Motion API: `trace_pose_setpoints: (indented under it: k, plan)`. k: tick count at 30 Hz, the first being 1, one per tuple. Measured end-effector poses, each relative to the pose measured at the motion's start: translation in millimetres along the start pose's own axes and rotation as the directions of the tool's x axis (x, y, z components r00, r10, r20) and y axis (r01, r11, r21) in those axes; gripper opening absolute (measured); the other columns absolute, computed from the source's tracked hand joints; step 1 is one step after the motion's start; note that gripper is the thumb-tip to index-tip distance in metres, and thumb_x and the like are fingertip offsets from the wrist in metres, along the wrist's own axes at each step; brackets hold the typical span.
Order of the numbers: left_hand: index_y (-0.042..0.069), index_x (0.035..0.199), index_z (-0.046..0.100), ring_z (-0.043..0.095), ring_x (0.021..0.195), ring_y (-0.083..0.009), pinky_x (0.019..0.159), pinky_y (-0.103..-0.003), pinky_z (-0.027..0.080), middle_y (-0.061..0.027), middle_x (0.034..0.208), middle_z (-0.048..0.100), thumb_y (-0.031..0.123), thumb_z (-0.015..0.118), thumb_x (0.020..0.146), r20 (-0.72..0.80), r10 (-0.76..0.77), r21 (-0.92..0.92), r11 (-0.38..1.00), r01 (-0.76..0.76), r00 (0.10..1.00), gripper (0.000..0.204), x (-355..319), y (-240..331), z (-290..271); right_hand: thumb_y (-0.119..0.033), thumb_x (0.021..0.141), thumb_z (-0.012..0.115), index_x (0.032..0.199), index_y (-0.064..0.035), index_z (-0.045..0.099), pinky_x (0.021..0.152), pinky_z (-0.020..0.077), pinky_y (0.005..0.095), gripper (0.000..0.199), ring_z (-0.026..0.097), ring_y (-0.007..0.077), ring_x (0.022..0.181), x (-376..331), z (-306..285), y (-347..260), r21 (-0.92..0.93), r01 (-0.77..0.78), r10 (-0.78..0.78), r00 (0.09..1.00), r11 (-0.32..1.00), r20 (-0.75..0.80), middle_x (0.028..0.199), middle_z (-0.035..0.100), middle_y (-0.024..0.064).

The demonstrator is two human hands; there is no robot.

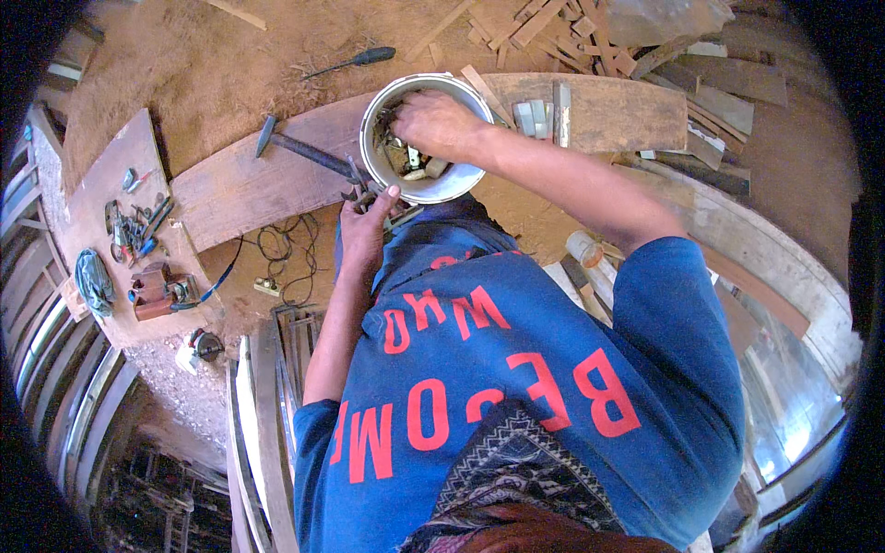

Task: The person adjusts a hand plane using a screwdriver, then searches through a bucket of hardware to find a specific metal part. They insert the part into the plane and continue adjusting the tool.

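Note:
My right hand reaches down into a round white bucket, its fingers curled toward small loose pieces inside; the fingertips are hidden. Beside the bucket's lower left rim is my left hand, closed, with the thumb up by the rim. Dark metal bits show at its fingers, but I cannot make out what they belong to. Just left of the bucket a hammer lies on a long wooden plank, its handle toward my left hand.
A black-handled tool lies on the sawdust beyond the plank. Grey blocks sit on the plank to the right. At left, a board carries several tools. A cable coils on the ground nearby. Wood offcuts are heaped at the back.

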State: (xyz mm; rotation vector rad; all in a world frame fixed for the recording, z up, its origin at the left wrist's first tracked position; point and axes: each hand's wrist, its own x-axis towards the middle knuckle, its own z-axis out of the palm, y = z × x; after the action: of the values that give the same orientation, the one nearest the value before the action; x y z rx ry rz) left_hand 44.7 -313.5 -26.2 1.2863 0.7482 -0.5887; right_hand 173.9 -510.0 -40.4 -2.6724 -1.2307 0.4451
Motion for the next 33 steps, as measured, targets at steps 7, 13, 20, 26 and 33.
trace_pose_setpoints:
  k: [7,13,20,26,33]
  plan:
    - [0.006,0.093,0.067,0.057,0.072,-0.0088,0.068,-0.026,0.045,0.0006,0.081,0.067,0.023,0.082,0.086,0.008,0.034,0.045,0.998,-0.034,0.999,0.023,-6.4,14.1,1.5,-0.015,0.083,0.061,0.092,-0.0061,0.070,0.084,0.0550,0.0453,0.015,0.069,0.0336,0.096,-4.0,-35.7,0.0,0.087,-0.131,0.123,0.988,0.988,0.092,0.095,0.070,0.0147]
    - [0.006,0.094,0.067,0.058,0.073,-0.0088,0.069,-0.026,0.046,0.0000,0.082,0.067,0.023,0.081,0.087,-0.046,0.003,0.080,0.997,0.001,0.999,0.023,-14.6,27.3,7.8,-0.014,0.083,0.060,0.089,-0.0043,0.070,0.082,0.0553,0.0463,0.015,0.068,0.0334,0.095,-2.1,-31.6,-0.6,0.112,-0.064,0.060,0.997,0.992,0.044,0.093,0.070,0.0140]
    - [0.006,0.096,0.068,0.058,0.074,-0.0090,0.069,-0.026,0.046,0.0001,0.082,0.067,0.024,0.081,0.087,-0.001,-0.002,0.036,0.999,0.002,1.000,0.024,-10.3,18.7,3.7,-0.012,0.080,0.063,0.083,-0.0037,0.077,0.079,0.0578,0.0470,0.016,0.073,0.0346,0.087,-19.3,-21.4,-5.5,0.093,-0.004,-0.013,0.984,0.996,0.180,0.085,0.074,0.0171]
    - [0.005,0.097,0.068,0.057,0.073,-0.0092,0.069,-0.027,0.046,-0.0002,0.082,0.067,0.026,0.082,0.087,-0.002,0.009,0.079,0.997,-0.009,1.000,0.027,-3.9,11.6,-1.3,-0.013,0.081,0.062,0.080,-0.0030,0.076,0.075,0.0584,0.0475,0.017,0.074,0.0353,0.082,-33.6,-42.5,-4.5,0.069,0.023,-0.029,0.995,0.997,0.093,0.082,0.074,0.0200]
    - [0.005,0.098,0.067,0.056,0.072,-0.0092,0.068,-0.026,0.045,0.0004,0.081,0.066,0.027,0.083,0.086,0.029,0.054,0.047,0.997,-0.056,0.998,0.029,-2.8,11.5,-0.8,-0.012,0.082,0.061,0.080,-0.0031,0.075,0.077,0.0583,0.0475,0.017,0.074,0.0356,0.084,-31.2,-40.2,-4.6,0.123,-0.146,0.135,0.986,0.982,0.094,0.083,0.074,0.0206]
